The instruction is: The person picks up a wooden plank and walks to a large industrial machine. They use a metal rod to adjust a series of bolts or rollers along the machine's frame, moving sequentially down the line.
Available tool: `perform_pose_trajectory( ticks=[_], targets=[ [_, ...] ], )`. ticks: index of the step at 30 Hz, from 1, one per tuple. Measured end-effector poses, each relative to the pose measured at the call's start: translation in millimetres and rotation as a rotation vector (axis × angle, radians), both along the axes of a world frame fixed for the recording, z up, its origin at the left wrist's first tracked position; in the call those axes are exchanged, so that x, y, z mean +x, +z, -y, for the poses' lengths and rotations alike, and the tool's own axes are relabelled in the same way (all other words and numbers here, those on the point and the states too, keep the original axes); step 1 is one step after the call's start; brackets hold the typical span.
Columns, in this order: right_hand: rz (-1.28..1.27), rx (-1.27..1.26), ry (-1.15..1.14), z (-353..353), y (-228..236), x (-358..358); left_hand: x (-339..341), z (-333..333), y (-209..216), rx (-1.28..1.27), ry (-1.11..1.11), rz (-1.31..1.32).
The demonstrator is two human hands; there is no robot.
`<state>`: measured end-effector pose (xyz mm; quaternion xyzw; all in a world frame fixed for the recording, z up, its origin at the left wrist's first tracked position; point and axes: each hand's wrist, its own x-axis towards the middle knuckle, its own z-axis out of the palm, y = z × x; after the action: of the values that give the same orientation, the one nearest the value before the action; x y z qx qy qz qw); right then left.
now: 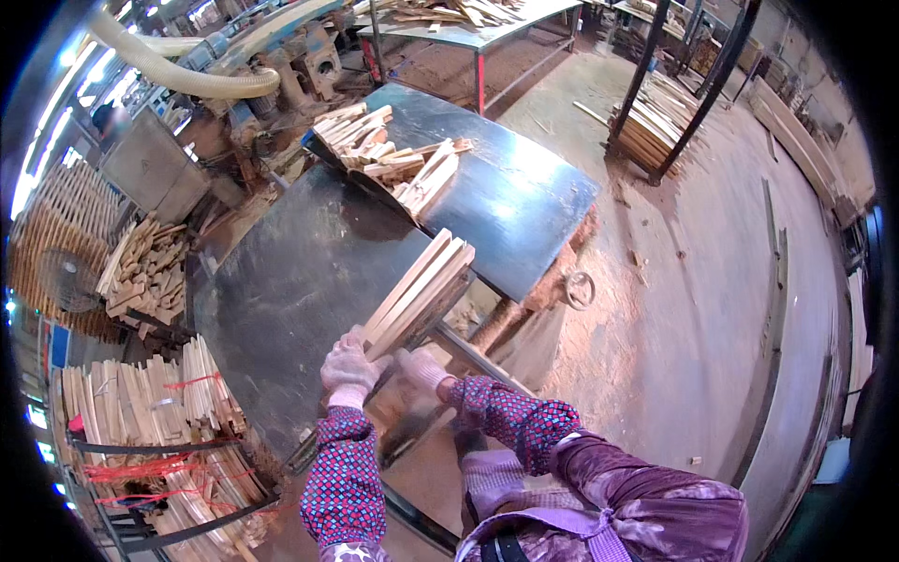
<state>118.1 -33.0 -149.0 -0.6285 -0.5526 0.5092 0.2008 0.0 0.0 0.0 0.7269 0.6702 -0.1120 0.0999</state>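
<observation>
Sawdust [585,370] covers part of the workshop floor [688,309] to the right of a dark metal bench [290,253]. Several pale wood strips [419,288] lie side by side at the bench's near right edge, slanting toward its far side. Their near ends meet the person's left hand [348,367], whose fingers [354,340] are closed on them, the rest of the strips reaching out beyond. Just beside those ends, on the bench's right side, is the right hand [423,369], blurred; whether its fingers grip anything cannot be told. Cut pieces [398,161] are heaped on the bench's far part, a handwheel [580,290] sits at its right, and bundled sticks [154,398] stand at its near left.
</observation>
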Motion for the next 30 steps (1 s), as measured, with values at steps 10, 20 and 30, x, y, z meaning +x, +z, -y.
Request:
perform_pose_trajectory(
  ticks=[10, 20, 30],
  targets=[
    [0.231, 0.295, 0.041, -148.9, 1.2, -81.1, -77.7, -144.9, -20.1, 0.058, 0.003, 0.102],
    [-0.261, 0.028, -0.326, -223.6, -10.2, -105.9, -104.4, -219.4, -25.6, 0.106, 0.005, 0.218],
    [-0.387, -0.058, -0.414, -117.8, 9.2, -72.4, -87.2, -141.1, -32.1, -0.023, 0.11, 0.377]
  ],
)
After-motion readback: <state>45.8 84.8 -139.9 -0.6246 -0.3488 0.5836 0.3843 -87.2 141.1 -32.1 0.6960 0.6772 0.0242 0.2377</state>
